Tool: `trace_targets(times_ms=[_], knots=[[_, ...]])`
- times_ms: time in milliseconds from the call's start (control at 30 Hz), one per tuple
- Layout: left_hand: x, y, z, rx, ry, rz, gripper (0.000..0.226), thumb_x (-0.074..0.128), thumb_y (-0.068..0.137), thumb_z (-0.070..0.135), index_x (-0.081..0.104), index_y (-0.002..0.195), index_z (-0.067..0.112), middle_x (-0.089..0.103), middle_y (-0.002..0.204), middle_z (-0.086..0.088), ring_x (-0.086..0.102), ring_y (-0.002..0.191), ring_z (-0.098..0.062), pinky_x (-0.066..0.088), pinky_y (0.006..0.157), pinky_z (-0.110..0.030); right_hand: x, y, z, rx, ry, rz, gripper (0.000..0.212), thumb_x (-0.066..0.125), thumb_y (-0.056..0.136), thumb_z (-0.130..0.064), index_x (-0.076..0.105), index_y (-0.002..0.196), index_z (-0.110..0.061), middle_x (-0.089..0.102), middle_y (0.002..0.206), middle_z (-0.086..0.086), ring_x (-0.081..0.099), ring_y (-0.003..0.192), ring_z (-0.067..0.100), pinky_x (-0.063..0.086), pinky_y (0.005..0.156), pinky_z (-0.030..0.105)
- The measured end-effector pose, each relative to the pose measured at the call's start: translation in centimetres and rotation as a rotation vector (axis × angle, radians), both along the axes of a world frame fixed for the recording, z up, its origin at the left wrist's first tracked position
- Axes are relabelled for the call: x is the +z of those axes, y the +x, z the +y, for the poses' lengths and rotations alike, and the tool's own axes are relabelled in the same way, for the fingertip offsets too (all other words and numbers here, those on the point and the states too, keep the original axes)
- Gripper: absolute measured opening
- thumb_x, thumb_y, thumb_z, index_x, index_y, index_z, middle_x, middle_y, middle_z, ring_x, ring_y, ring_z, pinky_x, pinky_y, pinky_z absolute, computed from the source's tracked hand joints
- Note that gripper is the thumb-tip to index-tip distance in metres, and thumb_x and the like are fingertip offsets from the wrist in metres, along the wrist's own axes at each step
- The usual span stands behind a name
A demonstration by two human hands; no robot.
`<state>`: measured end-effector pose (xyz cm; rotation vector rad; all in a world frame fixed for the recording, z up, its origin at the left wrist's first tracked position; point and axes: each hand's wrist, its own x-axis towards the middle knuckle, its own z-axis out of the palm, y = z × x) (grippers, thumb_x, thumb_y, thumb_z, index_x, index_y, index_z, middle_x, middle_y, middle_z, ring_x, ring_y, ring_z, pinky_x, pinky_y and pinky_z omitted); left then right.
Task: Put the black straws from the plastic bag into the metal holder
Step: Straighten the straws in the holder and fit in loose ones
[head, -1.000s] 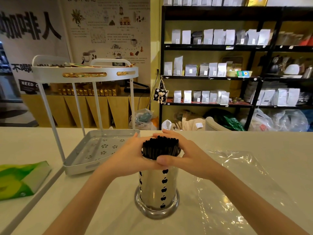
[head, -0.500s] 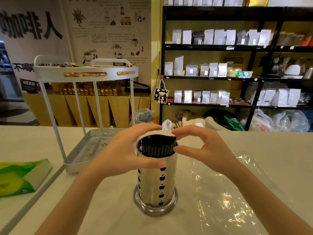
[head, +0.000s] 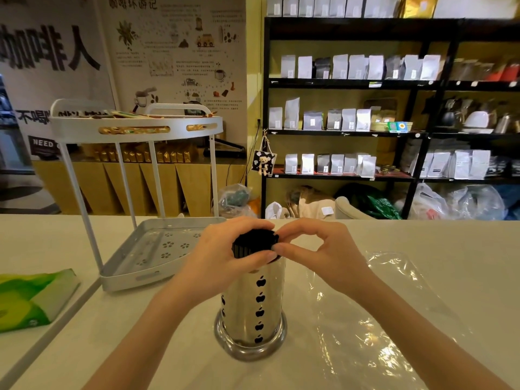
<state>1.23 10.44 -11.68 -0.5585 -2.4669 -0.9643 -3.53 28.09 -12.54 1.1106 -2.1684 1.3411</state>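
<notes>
A shiny metal holder (head: 253, 305) with black apple-shaped cutouts stands upright on the white counter. A tight bundle of black straws (head: 253, 243) sticks up out of its top. My left hand (head: 222, 260) wraps around the left and front of the bundle, thumb across the front. From the right, my right hand (head: 323, 254) pinches the bundle's right edge between thumb and forefinger. The holder's rim is hidden behind my fingers. The clear plastic bag (head: 380, 319) lies flat and crumpled on the counter to the right of the holder.
A white two-tier metal rack (head: 157, 249) stands just left of and behind the holder, its lower tray close to my left hand. A green packet (head: 28, 296) lies at the far left. Shelves of pouches line the back wall beyond the counter.
Half a second ago my hands were spread apart around the holder's rim. Now both have closed on the top of the straw bundle, which stands higher above the rim.
</notes>
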Motion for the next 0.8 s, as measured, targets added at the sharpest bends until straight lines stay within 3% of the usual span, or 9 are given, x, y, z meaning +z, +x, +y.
trace_targets(times_ms=[267, 433, 567, 667, 800], knots=[[0.1, 0.0, 0.2, -0.014, 0.037, -0.028, 0.040, 0.068, 0.072, 0.037, 0.056, 0.111, 0.039, 0.062, 0.100, 0.024, 0.053, 0.098, 0.007, 0.047, 0.077, -0.011, 1.6, 0.2, 0.2, -0.005, 0.072, 0.042, 0.019, 0.068, 0.079, -0.016, 0.061, 0.081, -0.033, 0.063, 0.076, -0.019, 0.059, 0.082, -0.003, 0.041, 0.078, 0.004], [0.7, 0.2, 0.6, 0.001, 0.105, -0.070, 0.056, 0.048, 0.066, 0.056, 0.053, 0.119, 0.037, 0.057, 0.105, 0.028, 0.053, 0.100, 0.011, 0.045, 0.077, -0.008, 7.2, 0.3, 0.8, 0.029, -0.127, 0.100, 0.018, 0.062, 0.082, -0.011, 0.058, 0.083, -0.028, 0.067, 0.083, -0.003, 0.065, 0.078, 0.015, 0.055, 0.076, 0.023], [1.5, -0.3, 1.2, 0.017, 0.084, -0.020, 0.052, 0.043, 0.071, 0.056, 0.051, 0.119, 0.039, 0.046, 0.103, 0.040, 0.042, 0.094, 0.029, 0.037, 0.074, 0.004, 11.5, 0.7, 1.8, 0.064, -0.423, 0.207, 0.016, 0.060, 0.084, -0.007, 0.062, 0.088, -0.022, 0.072, 0.078, -0.010, 0.069, 0.080, 0.014, 0.056, 0.076, 0.027], [2.3, -1.0, 1.5, 0.063, 0.111, 0.105, 0.038, 0.055, 0.080, 0.038, 0.049, 0.117, 0.036, 0.055, 0.101, 0.028, 0.053, 0.095, 0.011, 0.044, 0.080, -0.009, 13.3, 0.8, 2.6, 0.097, -0.612, 0.192, 0.013, 0.057, 0.086, -0.005, 0.060, 0.089, -0.017, 0.073, 0.073, -0.012, 0.070, 0.077, 0.012, 0.055, 0.074, 0.024], [3.9, -0.6, 1.0, 0.107, 0.464, 0.180, 0.032, 0.056, 0.078, 0.032, 0.057, 0.108, 0.020, 0.066, 0.092, 0.007, 0.064, 0.083, -0.006, 0.054, 0.075, -0.020, 12.4, 0.5, 3.1, 0.113, -0.720, 0.066, 0.013, 0.055, 0.087, -0.005, 0.060, 0.086, -0.018, 0.074, 0.075, -0.007, 0.070, 0.075, 0.013, 0.055, 0.072, 0.023]])
